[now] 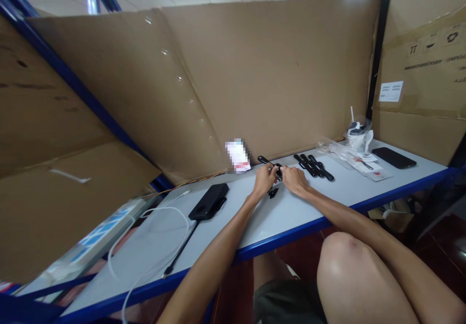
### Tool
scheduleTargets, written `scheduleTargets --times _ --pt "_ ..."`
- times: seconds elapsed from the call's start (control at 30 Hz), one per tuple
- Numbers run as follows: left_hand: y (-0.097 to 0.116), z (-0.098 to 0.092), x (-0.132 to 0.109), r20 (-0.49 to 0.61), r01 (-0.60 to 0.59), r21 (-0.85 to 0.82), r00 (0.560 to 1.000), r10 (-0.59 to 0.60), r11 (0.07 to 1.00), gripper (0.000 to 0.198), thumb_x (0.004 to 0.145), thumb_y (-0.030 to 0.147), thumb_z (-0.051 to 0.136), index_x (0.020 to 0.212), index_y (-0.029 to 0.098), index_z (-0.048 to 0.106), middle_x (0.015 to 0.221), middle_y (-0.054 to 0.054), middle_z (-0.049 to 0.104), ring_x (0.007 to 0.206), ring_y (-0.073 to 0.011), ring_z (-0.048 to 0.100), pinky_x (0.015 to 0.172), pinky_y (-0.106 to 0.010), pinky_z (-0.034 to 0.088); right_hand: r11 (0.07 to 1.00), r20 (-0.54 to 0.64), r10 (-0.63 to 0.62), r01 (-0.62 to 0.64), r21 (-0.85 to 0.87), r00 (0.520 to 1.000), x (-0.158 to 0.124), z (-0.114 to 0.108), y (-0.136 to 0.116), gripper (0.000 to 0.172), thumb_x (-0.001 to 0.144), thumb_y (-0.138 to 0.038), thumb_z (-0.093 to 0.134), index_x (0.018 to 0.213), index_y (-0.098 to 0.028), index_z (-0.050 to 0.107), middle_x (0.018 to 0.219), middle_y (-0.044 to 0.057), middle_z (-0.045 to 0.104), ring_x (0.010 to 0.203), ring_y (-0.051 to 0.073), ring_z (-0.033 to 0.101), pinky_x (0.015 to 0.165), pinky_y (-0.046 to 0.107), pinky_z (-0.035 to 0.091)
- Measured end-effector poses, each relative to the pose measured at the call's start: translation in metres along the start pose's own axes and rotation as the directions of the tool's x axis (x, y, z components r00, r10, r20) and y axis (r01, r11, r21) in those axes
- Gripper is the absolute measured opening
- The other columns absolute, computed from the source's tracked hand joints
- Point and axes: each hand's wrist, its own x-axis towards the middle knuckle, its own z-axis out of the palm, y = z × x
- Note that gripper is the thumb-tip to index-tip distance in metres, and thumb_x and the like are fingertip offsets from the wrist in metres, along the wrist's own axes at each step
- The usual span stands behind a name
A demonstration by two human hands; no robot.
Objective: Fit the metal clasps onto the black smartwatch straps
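Note:
My left hand [265, 180] and my right hand [294, 180] meet over the middle of the table, fingers closed together. Between them they grip a slim black handle-shaped piece [262, 160], whose rounded end sticks out past my left fingers toward the cardboard. The rest of it is hidden by my fingertips. Just below my hands a small black part [273, 193] lies on the tabletop. To the right of my right hand, several similar black handle-shaped pieces [313, 167] lie side by side.
A black power bank [209, 201] with cables lies at left, beside a white power strip [105, 234]. A lit, blurred screen [238, 156] leans against the cardboard wall [269, 76]. Plastic packets [367, 166], a cup [356, 142] and a black phone [394, 157] occupy the right.

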Motion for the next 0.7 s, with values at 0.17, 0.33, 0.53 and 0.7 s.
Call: scheduleTargets --times 0.17,0.33,0.53,0.7 --pt "-0.0016 0.0031 0.0003 0.062 -0.058 0.222 0.997 0.045 0.973 0.032 0.094 0.027 0.039 0.068 0.019 0.054 0.052 -0.001 0.057 0.051 -0.0144 0.052 0.058 -0.025 0.032 1.000 0.027 0.024 -0.024 -0.012 0.999 -0.0009 -0.0009 -0.0023 0.051 0.104 -0.035 0.020 0.115 -0.016 0.066 0.102 0.017 0.073 0.097 0.027 0.069 0.083 0.035 0.048" --pt "-0.0045 0.0033 0.0021 0.090 -0.063 0.303 0.995 0.037 0.951 0.033 0.096 0.029 0.038 0.070 0.018 0.056 0.061 -0.004 0.061 0.056 -0.0160 0.053 0.059 -0.026 0.030 1.000 0.043 0.020 -0.020 0.000 0.999 -0.0020 -0.0029 -0.0034 0.051 0.104 -0.034 0.020 0.117 -0.015 0.066 0.104 0.018 0.072 0.099 0.027 0.069 0.084 0.035 0.047" --pt "-0.0061 0.0002 0.0003 0.030 -0.107 0.389 0.994 0.103 0.915 0.015 0.092 0.028 0.048 0.084 0.020 0.058 0.066 -0.003 0.063 0.059 -0.0174 0.055 0.057 -0.026 0.026 0.999 0.036 0.024 -0.025 0.026 0.999 -0.0012 -0.0004 -0.0026 0.049 0.103 -0.033 0.022 0.116 -0.015 0.066 0.104 0.018 0.073 0.099 0.027 0.069 0.086 0.035 0.047" --pt "0.0012 -0.0007 -0.0059 -0.034 -0.138 0.344 0.987 0.159 0.929 0.011 0.090 0.022 0.049 0.096 0.023 0.058 0.069 0.000 0.065 0.062 -0.0169 0.058 0.059 -0.025 0.032 0.999 0.015 0.015 -0.016 0.037 1.000 -0.0003 0.0024 -0.0015 0.050 0.104 -0.035 0.022 0.115 -0.016 0.066 0.102 0.017 0.073 0.097 0.028 0.069 0.084 0.036 0.047"
